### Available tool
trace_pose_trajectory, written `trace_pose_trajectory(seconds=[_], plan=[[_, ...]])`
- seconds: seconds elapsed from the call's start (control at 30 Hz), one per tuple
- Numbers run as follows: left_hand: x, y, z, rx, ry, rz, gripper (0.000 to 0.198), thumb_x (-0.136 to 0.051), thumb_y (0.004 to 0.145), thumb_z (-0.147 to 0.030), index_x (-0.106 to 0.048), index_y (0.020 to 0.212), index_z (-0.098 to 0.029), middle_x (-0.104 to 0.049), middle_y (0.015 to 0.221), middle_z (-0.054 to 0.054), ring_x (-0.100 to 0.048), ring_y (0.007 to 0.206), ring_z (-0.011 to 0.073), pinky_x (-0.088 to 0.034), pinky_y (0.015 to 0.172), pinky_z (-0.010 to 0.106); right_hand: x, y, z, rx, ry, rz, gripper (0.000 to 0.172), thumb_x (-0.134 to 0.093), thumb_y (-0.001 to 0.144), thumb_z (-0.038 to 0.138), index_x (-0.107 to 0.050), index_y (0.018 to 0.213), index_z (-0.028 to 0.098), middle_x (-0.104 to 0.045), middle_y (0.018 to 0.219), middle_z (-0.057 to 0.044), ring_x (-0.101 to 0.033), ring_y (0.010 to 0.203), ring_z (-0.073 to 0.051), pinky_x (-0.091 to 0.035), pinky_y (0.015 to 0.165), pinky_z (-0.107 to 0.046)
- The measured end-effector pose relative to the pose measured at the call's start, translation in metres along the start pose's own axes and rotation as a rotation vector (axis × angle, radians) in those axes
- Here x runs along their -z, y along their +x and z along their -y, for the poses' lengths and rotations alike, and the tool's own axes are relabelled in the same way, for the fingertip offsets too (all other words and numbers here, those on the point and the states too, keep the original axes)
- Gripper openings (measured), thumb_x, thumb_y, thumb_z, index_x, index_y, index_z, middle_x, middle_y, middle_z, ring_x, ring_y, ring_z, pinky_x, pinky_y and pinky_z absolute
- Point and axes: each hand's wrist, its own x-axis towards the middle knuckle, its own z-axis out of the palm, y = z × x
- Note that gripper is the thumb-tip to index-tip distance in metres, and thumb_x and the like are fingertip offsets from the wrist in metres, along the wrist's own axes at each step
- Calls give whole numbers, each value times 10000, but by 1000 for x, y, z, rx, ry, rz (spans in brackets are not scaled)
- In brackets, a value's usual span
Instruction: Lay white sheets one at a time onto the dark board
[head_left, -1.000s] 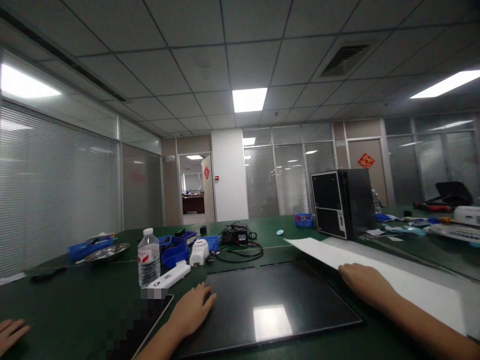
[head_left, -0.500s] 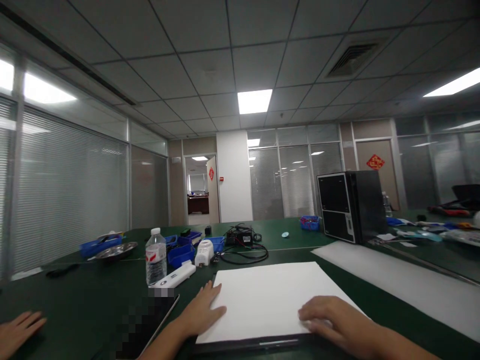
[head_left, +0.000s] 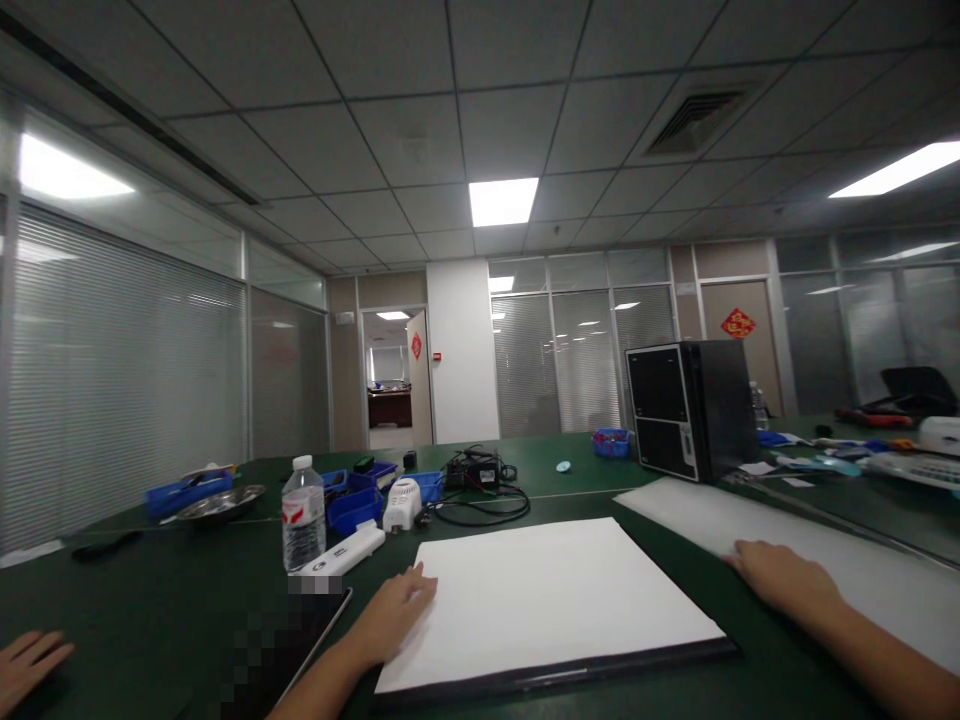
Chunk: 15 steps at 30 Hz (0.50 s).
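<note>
A white sheet (head_left: 547, 600) lies over a flat dark slab, whose black front edge (head_left: 555, 678) shows along the near side. My left hand (head_left: 397, 615) rests on the sheet's left edge, fingers stretched out and apart from the thumb. Off to the right, my right hand (head_left: 787, 582) is over the near border of a long white strip (head_left: 885, 580), its fingers loosely bent and nothing visible in them. Whether its fingertips touch the strip I cannot tell.
Another person's hand (head_left: 34, 660) lies at the far left. Beyond the sheet are a water bottle (head_left: 304, 515), a white stick-shaped device (head_left: 345, 550), blue bins (head_left: 354, 512) and black cables (head_left: 480, 475). A black computer tower (head_left: 690, 410) stands at the back right of the green table.
My right hand has left the white sheet and moved right to the long strip. My left hand stays at the sheet's left edge. The view has shifted slightly.
</note>
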Motion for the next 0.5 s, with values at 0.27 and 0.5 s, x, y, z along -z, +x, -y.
trace_pose_trajectory(seconds=[0.27, 0.5], plan=[[-5, 6, 8, -21, -25, -105, 443, -566, 827, -476, -786, 1102, -208, -640, 1393, 82, -549, 1353, 274, -368, 1167, 340, 17, -15, 41, 115, -108, -10, 247, -591, 959, 406, -653, 1087, 203, -695, 1021, -42, -658, 924, -179, -550, 856, -406], [-6, 1, 5, -15, -37, -151, 364, -616, 760, -440, -808, 1018, -268, -693, 1325, 37, -590, 1313, 266, -363, 1177, 353, 43, -49, 110, 476, 151, -19, 417, -385, 1002, 404, -661, 1265, 234, -704, 1227, -131, -654, 1104, -293, -477, 996, -475]])
